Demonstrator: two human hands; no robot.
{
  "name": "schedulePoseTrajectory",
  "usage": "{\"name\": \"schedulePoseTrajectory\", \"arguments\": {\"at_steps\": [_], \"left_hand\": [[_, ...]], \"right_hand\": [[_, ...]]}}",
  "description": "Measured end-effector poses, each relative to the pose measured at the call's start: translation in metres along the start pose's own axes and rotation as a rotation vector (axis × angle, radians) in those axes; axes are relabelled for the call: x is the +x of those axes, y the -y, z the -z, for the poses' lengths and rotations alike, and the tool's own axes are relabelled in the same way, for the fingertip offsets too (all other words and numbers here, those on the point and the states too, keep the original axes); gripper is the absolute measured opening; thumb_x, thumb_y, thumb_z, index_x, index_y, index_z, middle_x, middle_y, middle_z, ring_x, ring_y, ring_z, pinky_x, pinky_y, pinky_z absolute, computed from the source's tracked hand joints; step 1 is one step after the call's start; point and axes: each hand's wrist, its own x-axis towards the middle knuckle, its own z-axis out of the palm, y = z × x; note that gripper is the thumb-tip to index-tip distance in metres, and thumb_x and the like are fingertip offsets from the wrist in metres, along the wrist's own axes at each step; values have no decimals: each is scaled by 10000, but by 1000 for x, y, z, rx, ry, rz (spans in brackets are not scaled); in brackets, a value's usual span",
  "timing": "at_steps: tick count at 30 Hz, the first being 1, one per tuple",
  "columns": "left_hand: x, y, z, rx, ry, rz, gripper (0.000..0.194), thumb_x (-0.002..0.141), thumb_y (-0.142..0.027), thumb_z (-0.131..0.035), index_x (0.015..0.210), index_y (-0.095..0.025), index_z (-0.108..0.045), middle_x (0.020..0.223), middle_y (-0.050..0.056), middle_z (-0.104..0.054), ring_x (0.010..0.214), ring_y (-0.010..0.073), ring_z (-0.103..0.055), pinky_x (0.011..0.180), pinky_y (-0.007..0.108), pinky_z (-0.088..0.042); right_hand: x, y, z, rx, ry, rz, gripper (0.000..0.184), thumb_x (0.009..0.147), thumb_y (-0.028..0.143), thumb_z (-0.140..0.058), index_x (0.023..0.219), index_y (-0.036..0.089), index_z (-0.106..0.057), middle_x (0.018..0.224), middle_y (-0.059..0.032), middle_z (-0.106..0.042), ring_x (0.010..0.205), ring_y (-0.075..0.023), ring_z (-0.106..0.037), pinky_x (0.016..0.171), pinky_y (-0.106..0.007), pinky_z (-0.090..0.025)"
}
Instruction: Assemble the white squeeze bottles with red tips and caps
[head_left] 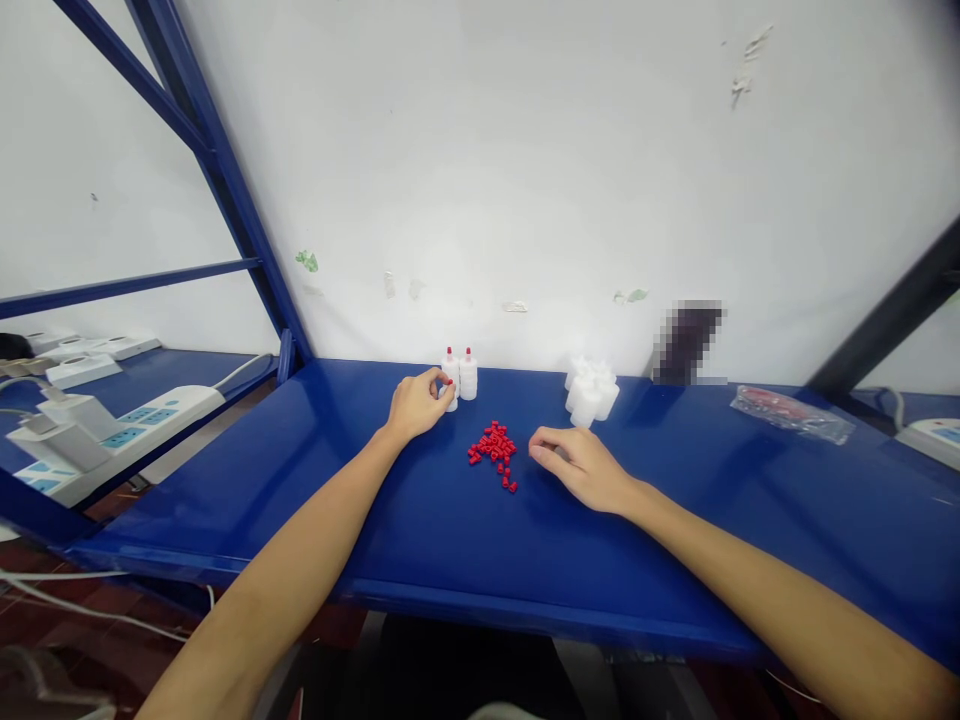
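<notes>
My left hand [418, 404] is closed, thumb and fingers around the upper part of a small white squeeze bottle [451, 402] with a red cap, standing on the blue table [420, 540]. Right behind it are more white bottles [468, 378] with red caps on their tips. A loose pile of small red caps [493, 445] lies between my two hands. To the right of the pile my right hand [581, 468] hovers or rests low, its thumb and fingers curled together; whatever is between the fingertips is hidden. Beyond that hand stands a cluster of white bottles [591, 390], with no red caps visible on them.
A clear plastic bag [791, 413] with something red inside lies at the right. A dark pixelated object [686, 342] leans against the wall. Blue metal shelf posts [225, 180] rise at the left, beside a white power strip [142, 425] with plugs and cables.
</notes>
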Motion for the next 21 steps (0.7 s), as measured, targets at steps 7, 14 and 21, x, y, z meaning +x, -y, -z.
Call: {"name": "schedulePoseTrajectory", "arguments": {"at_steps": [7, 14, 21], "left_hand": [[-3, -26, 21, 59, 100, -291, 181, 857, -276, -529, 935, -205, -676, 606, -30, -588, 553, 130, -544, 591, 245, -354], [-13, -40, 13, 78, 473, -540, 228, 870, -240, -562, 1050, -222, -699, 847, 22, -702, 747, 168, -636, 678, 259, -425], [-12, -35, 8, 58, 503, -556, 227, 917, -269, -552, 1058, -217, -723, 929, 52, -677, 801, 169, -635, 735, 267, -463]], "right_hand": [[-4, -7, 0, 296, -33, 70, 350, 952, 401, -392, 815, 185, -632, 625, 4, -543, 591, -155, -506, 609, -289, -372], [-7, -17, -5, 506, -405, 90, 449, 791, 595, -442, 812, 188, -630, 616, -38, -562, 563, -198, -510, 573, -337, -408], [-6, -5, -5, 324, -391, 70, 306, 878, 416, -460, 718, 198, -605, 603, -15, -569, 563, -178, -526, 577, -314, -392]]}}
